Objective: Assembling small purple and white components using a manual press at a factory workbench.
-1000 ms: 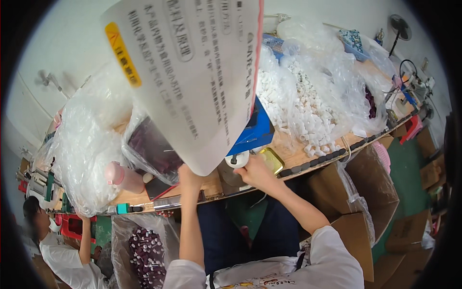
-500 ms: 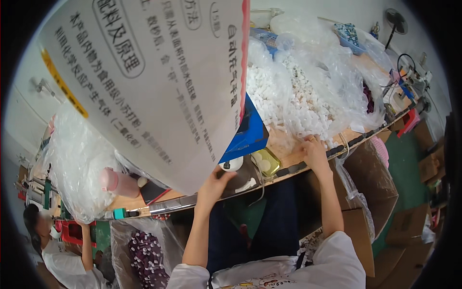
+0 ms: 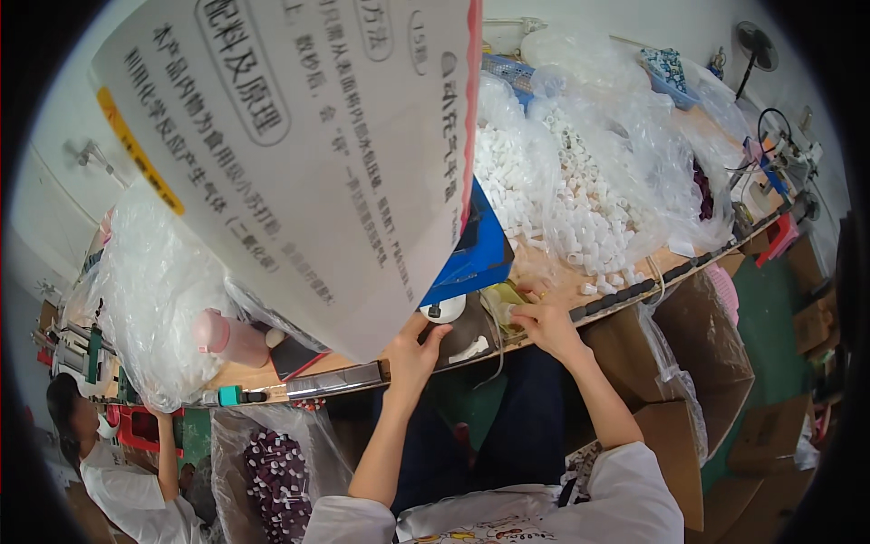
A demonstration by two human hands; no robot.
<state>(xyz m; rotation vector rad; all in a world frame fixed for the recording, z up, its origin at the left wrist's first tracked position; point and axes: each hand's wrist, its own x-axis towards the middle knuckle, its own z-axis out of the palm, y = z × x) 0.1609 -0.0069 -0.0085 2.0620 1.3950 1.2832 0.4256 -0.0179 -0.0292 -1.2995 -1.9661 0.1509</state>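
Note:
My left hand (image 3: 412, 356) is at the table's front edge, thumb and forefinger curled beside a white round part (image 3: 445, 309) below a blue machine (image 3: 478, 249). What its fingers hold, if anything, is hidden. Over a shallow yellow-green tray (image 3: 497, 299), my right hand (image 3: 551, 330) has its fingers drawn together; something small and pale shows by the tips, too unclear to name. A large printed sheet (image 3: 299, 172) hangs close in front and covers most of the machine. Beyond the right hand lies a heap of small white plastic pieces (image 3: 594, 213) in clear plastic.
A pink bottle (image 3: 231, 340) and a big clear bag (image 3: 154, 290) stand on the left. Under the table edge is a bag of dark purple and white pieces (image 3: 276, 480). An open cardboard box (image 3: 693, 354) stands at right. Another person (image 3: 127, 471) sits far left.
My right hand has moved left from the edge of the white heap to the yellow-green tray. My left hand stays by the white round part. The view has shifted slightly.

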